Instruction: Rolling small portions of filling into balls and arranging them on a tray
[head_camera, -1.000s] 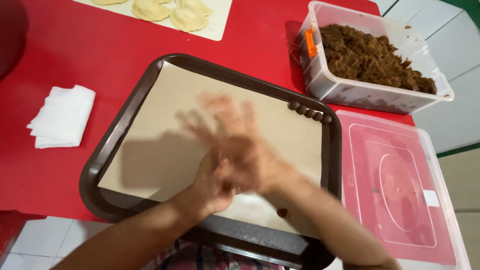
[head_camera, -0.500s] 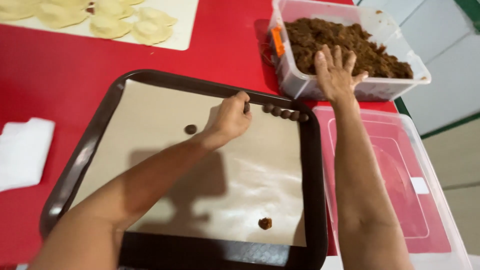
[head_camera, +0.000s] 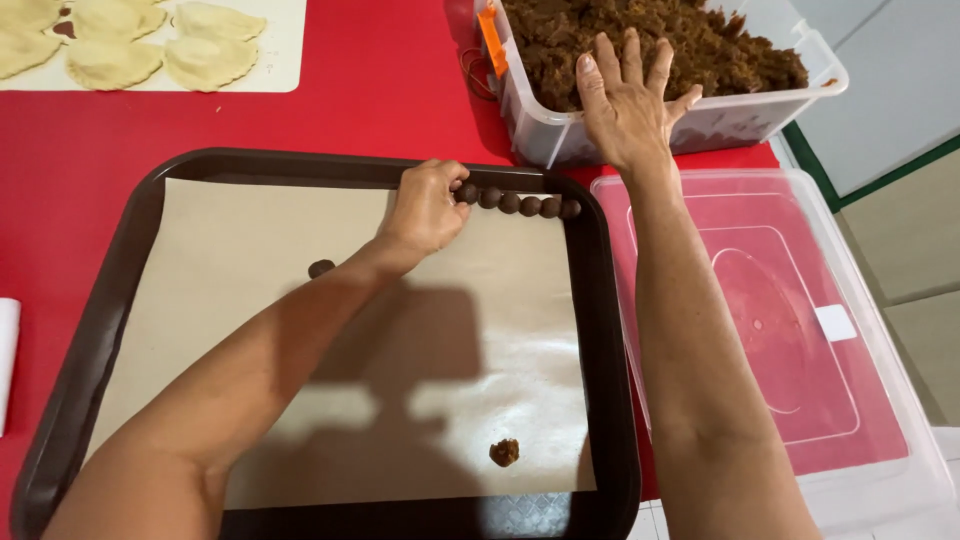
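**Ball joins row at tray's far edge**

L hand (head_camera: 425, 205), fingers curled on a brown ball (head_camera: 466, 192), sits at the row's (head_camera: 520, 203) left end; row runs left-right. R hand (head_camera: 628, 105), fingers spread, rests on filling in the clear tub (head_camera: 560, 140), w/ nothing gripped.

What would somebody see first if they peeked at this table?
Probably the two bare arms: the left hand sets a small brown ball at the end of a row of balls along the dark tray's far edge. The right hand reaches into a clear tub of brown shredded filling.
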